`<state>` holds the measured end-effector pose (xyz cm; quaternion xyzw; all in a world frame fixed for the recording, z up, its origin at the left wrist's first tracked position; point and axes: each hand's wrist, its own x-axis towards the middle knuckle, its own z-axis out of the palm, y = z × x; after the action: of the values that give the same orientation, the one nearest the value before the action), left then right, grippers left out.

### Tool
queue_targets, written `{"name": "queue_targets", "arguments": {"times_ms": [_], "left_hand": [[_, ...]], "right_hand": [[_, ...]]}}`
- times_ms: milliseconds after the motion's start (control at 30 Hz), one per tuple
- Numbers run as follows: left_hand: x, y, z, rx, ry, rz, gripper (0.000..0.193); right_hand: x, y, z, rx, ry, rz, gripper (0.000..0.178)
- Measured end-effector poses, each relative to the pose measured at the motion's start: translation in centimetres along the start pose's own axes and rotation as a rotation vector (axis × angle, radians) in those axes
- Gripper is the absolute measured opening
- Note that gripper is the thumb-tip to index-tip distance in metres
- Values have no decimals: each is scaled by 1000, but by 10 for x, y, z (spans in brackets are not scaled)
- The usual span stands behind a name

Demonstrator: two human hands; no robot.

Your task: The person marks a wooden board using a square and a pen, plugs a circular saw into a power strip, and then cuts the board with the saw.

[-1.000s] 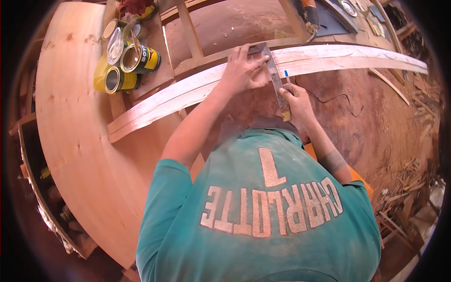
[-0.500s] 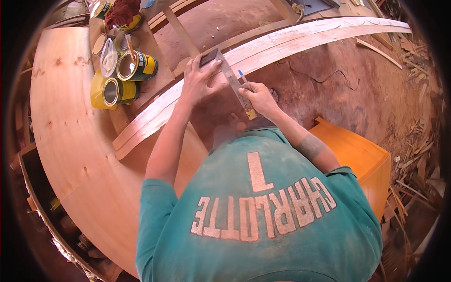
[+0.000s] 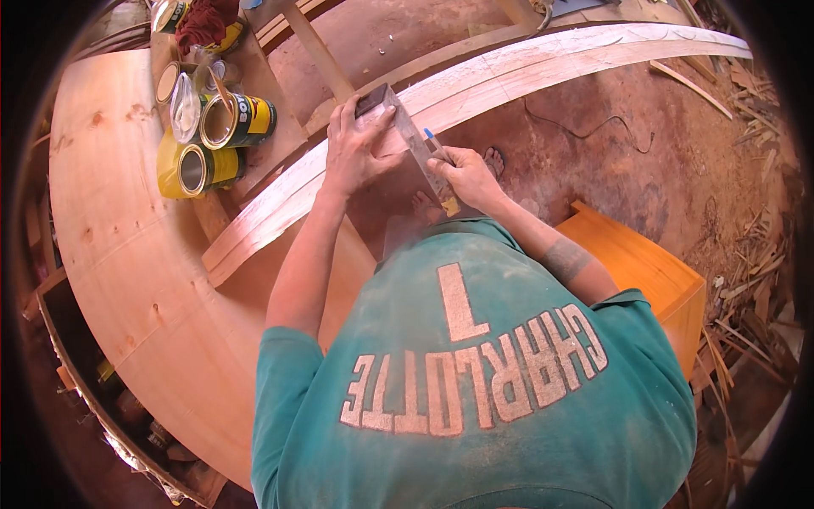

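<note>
A long pale board (image 3: 526, 81) crosses in front of me, with pencil-like lines along its face. Across it lies a try square (image 3: 417, 146), its dark stock against the board's far edge and its worn metal blade angled toward my body. My left hand (image 3: 354, 151) is closed round the stock end, thumb and fingers pressing it to the board. In my right hand (image 3: 462, 176), close to the blade's lower part, a slim pen (image 3: 431, 136) with a blue end is pinched. Its writing tip is hidden by my fingers.
Several paint cans (image 3: 239, 119) stand on a bench at the upper left, with a dark red cloth (image 3: 206, 24) on one. A broad plywood sheet (image 3: 110, 229) curves along the left. An orange-brown wooden box (image 3: 632, 263) stands at right, near wood scraps (image 3: 750, 288) and a thin cord (image 3: 585, 136).
The view has shifted slightly. Both hands stay at the square with nearly the same hold, and the pen remains in the right hand.
</note>
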<state>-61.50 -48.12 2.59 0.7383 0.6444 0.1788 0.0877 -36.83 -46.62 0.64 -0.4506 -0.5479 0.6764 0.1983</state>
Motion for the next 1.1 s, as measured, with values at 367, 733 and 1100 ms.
{"name": "queue_targets", "arguments": {"times_ms": [367,733,1100], "left_hand": [[0,1,2,1,0,4,78],[-2,-6,11,-5,-14,8,78],[-3,-7,14,38,-18,26,75]], "right_hand": [[2,12,0,-28,41,-67,33],[-1,1,-10,-191,34,-54,34],[30,-51,-23,-316,370,-348,27]]}}
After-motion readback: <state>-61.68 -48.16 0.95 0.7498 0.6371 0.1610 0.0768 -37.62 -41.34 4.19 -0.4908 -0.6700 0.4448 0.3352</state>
